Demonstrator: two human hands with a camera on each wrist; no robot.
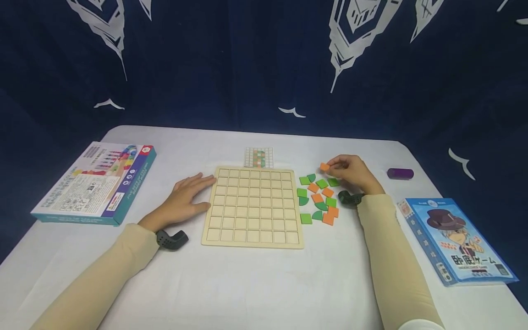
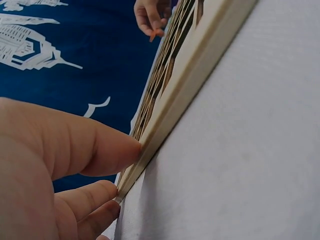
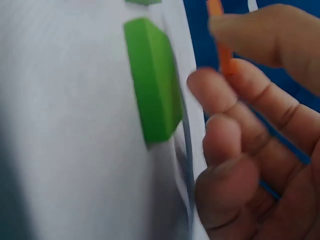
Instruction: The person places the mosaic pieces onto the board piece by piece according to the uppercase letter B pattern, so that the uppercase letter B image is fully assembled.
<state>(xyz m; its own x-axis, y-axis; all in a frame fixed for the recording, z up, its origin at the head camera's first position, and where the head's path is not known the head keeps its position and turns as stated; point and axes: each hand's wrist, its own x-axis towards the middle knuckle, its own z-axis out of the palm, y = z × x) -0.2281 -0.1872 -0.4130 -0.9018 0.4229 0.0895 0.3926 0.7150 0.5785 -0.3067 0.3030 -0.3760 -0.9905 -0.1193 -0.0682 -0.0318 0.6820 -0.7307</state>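
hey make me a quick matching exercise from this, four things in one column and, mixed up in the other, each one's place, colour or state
1. Left grip
2. Right grip
3. Card
4. Cylinder

A. pinches an orange tile
B. purple
C. at the board's far edge
D. touches the board's left edge

Pairs: 1-D, 2-A, 3-C, 4-B

free room above board (image 1: 253, 211); tiles (image 1: 317, 198) crowd its right

Orange tile (image 3: 224, 56), apparently cut off above
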